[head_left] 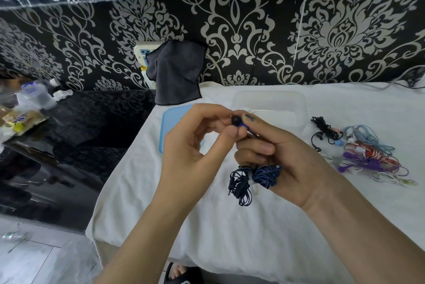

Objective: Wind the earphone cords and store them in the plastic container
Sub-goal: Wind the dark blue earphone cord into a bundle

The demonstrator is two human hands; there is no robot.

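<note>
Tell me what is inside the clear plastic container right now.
The clear plastic container shows only its bare bottom and the white cloth through it; no earphones are visible inside. Its near edge is hidden behind the right hand, so that strip cannot be checked.
</note>
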